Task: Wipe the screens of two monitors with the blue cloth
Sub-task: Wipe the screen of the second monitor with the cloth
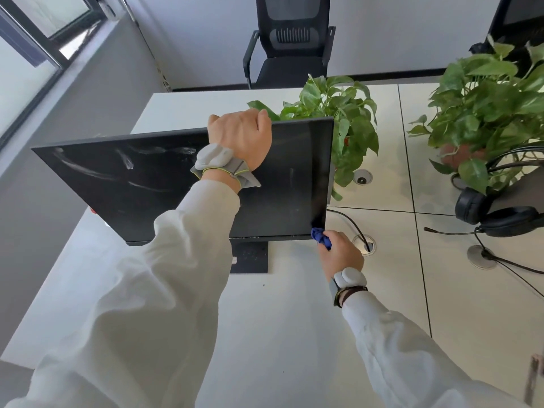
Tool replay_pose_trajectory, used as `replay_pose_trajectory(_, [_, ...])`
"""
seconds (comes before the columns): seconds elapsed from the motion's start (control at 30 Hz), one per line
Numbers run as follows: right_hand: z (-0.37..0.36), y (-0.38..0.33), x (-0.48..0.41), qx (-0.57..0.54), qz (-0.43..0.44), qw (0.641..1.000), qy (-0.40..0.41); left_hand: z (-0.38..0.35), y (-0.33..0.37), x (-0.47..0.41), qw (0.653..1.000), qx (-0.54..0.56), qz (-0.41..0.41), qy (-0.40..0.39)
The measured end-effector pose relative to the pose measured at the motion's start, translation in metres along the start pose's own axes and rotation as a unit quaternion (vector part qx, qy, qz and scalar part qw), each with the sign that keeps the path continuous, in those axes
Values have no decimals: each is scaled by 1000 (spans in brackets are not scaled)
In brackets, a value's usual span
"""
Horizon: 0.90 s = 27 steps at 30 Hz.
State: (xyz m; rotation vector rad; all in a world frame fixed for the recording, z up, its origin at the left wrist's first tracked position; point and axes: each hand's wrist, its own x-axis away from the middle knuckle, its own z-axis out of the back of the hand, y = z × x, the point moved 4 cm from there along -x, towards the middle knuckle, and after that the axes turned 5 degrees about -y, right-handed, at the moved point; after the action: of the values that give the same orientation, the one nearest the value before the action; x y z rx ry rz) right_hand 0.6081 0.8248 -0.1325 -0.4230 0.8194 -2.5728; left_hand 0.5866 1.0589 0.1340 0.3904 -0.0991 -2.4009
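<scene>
Grips likely tippy, fragile monitor (pixel 147 187) by its top edge with curled left hand (pixel 240 136); pinches soft, limp blue cloth (pixel 321 237) in right hand (pixel 341 253) at near right corner.

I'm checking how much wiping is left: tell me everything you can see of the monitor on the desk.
The monitor is a thin black panel with a dark, glossy screen, on a black base on the white desk. Pale smears streak its left half. The left hand grips its top edge; the right hand holds the blue cloth at its lower right corner. A potted plant stands behind it.
</scene>
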Motion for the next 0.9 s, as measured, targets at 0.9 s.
replay_pose_trajectory(0.9, [-23, -48, 12, 129, 65, 986, -85, 4, 3, 5, 1000, 24, -4, -15])
